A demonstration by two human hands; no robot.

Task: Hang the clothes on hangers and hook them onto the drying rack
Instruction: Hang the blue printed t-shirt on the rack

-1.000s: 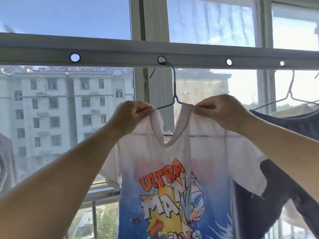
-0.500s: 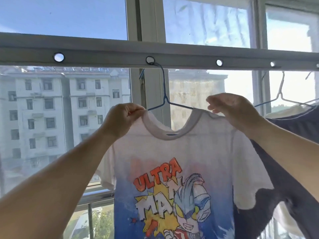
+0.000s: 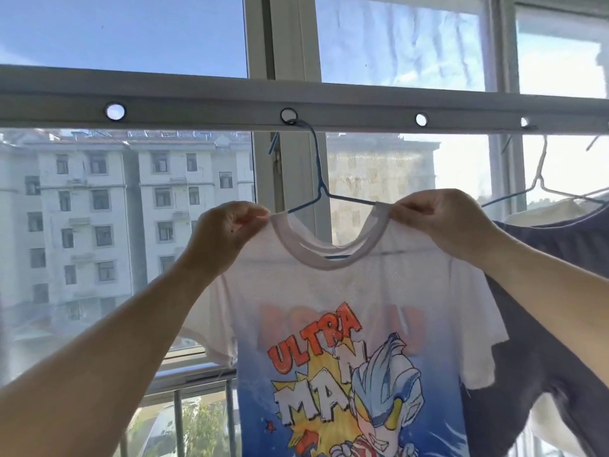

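The hanger (image 3: 318,179) hung from a hole in the rack bar (image 3: 197,107), in front of the window (image 3: 131,31). The T-shirt (image 3: 346,308) hung on it, between the left hand (image 3: 227,230) and right hand (image 3: 441,219). Another garment (image 3: 543,308) hung just right of it, partly behind.

Home balcony: drying rack bar (image 3: 362,105), hung laundry, windows facing apartment blocks (image 3: 99,209).

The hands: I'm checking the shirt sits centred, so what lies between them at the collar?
In the head view, between the left hand and right hand hang the T-shirt's sagging neckline and the blue hanger's neck.
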